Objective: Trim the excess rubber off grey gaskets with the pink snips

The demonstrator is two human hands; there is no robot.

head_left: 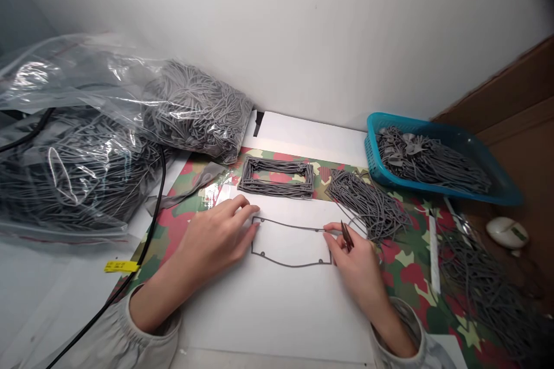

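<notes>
A thin dark grey rubber frame lies spread out on a white sheet. My left hand is at its upper left corner, thumb and index finger bent round the edge, apart from each other. At the upper right corner, my right hand pinches the frame between thumb and index finger. Dark tweezers are tucked in that same hand, pointing up. Just beyond the sheet sits a neat rectangular stack of grey frames. To its right is a loose pile of grey frames.
Clear bags of grey strips fill the left side, with a black cable bearing a yellow tag. A blue basket holding strips stands at the back right. A white mouse and another strip pile lie at the right.
</notes>
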